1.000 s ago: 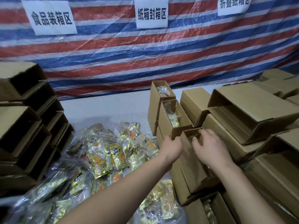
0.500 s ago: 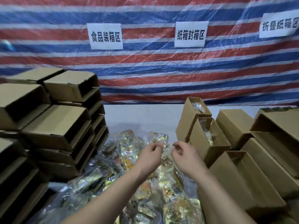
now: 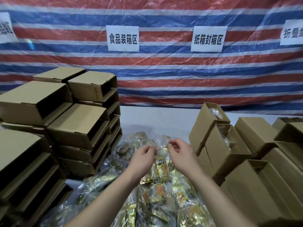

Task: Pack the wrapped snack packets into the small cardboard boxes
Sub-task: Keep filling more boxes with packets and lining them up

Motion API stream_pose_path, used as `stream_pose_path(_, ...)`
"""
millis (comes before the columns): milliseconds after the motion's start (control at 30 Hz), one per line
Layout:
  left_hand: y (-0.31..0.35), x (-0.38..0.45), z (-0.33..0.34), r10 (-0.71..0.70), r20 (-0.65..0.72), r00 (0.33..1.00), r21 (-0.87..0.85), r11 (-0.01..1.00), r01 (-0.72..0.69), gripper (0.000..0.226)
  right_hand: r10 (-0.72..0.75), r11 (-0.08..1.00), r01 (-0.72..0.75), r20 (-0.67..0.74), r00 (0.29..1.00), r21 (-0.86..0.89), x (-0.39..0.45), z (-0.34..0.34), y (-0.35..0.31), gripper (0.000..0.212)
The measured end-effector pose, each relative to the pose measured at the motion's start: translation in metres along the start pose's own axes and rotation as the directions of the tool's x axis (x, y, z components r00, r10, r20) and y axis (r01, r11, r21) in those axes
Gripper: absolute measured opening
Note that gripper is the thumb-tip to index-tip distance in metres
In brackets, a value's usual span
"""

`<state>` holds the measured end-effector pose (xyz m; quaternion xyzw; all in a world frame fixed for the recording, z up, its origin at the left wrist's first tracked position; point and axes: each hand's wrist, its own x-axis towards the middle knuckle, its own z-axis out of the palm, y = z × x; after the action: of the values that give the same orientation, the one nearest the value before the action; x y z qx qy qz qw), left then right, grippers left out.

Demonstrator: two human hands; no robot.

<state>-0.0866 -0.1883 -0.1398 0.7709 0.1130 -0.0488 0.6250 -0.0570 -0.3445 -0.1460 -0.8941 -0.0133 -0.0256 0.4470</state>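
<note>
My hands, left [image 3: 144, 154] and right [image 3: 179, 150], hover loosely curled, seemingly empty, above the snack packets [image 3: 161, 192] at 6 o'clock; a few boxes [image 3: 218, 145] at 3 o'clock hold packets, many empty boxes [image 3: 78, 126] wait at 9.

Place: small packing station, warehouse or workshop type, not a home
Backdrop: red, white and blue striped tarp [image 3: 164, 76] hung as a wall, clear plastic sheet over it
Zone signs: printed paper signs [image 3: 122, 38] taped to the tarp, marking work areas in Chinese (food boxing, carton sealing)
Stock left: stacks of empty cardboard boxes [image 3: 78, 123] lying on their sides
Stock right: upright boxes [image 3: 211, 128], some with packets inside
Goods: heap of wrapped snack packets [image 3: 157, 185] on a white table [image 3: 155, 118]
</note>
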Motion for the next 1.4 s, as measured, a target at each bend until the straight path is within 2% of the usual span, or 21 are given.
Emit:
stream_pose_path(167,-0.005,0.005,-0.011,0.001,-0.016,1.000,0.004,1.000,-0.001,0.023,-0.003,1.000,0.003,-0.005,1.000,0.017,0.001,0.009,-0.004,0.009)
stream_pose_path(367,-0.008,0.013,-0.024,0.008,-0.042,0.999,0.051,0.999,-0.006,0.024,-0.043,0.996,0.042,0.009,0.999,0.079,0.006,0.026,-0.016,0.009)
stream_pose_path(600,0.013,0.033,-0.086,0.221,-0.215,0.951,0.295,0.943,-0.152,0.023,-0.174,0.980,0.160,0.120,0.977,0.116,0.031,0.059,-0.065,0.019)
stream_pose_path(700,0.028,0.050,-0.132,0.348,-0.273,0.897,0.495,0.850,-0.179,0.018,-0.249,0.967,0.235,0.178,0.952,0.095,0.049,0.075,-0.097,0.029)
stream_pose_path(767,0.041,0.067,-0.166,0.470,-0.325,0.821,0.667,0.729,-0.153,0.021,-0.286,0.958,0.278,0.224,0.932,0.066,0.061,0.085,-0.120,0.038)
stream_pose_path(833,0.054,0.085,-0.205,0.581,-0.355,0.732,0.829,0.558,-0.041,0.027,-0.318,0.947,0.320,0.254,0.913,0.037,0.074,0.093,-0.140,0.043)
stream_pose_path(867,0.060,0.094,-0.224,0.597,-0.370,0.711,0.868,0.496,0.035,0.031,-0.333,0.940,0.342,0.265,0.905,0.014,0.081,0.096,-0.149,0.044)
stream_pose_path(933,0.068,0.111,-0.261,0.559,-0.413,0.719,0.887,0.427,0.177,0.037,-0.352,0.927,0.374,0.288,0.891,-0.025,0.094,0.101,-0.165,0.046)
stream_pose_path(1067,0.070,0.133,-0.312,0.385,-0.471,0.794,0.880,0.273,0.390,0.054,-0.391,0.899,0.433,0.324,0.862,-0.067,0.112,0.117,-0.191,0.051)
stream_pose_path(1167,0.058,0.134,-0.334,0.315,-0.490,0.813,0.871,0.201,0.448,0.057,-0.423,0.873,0.482,0.377,0.824,-0.076,0.112,0.139,-0.209,0.053)
stream_pose_path(1267,0.049,0.132,-0.347,0.255,-0.510,0.821,0.859,0.185,0.477,0.059,-0.454,0.852,0.520,0.417,0.788,-0.056,0.112,0.158,-0.226,0.054)
stream_pose_path(1400,0.047,0.126,-0.346,0.341,-0.486,0.805,0.872,0.122,0.475,0.053,-0.473,0.838,0.544,0.435,0.767,-0.047,0.115,0.170,-0.237,0.054)
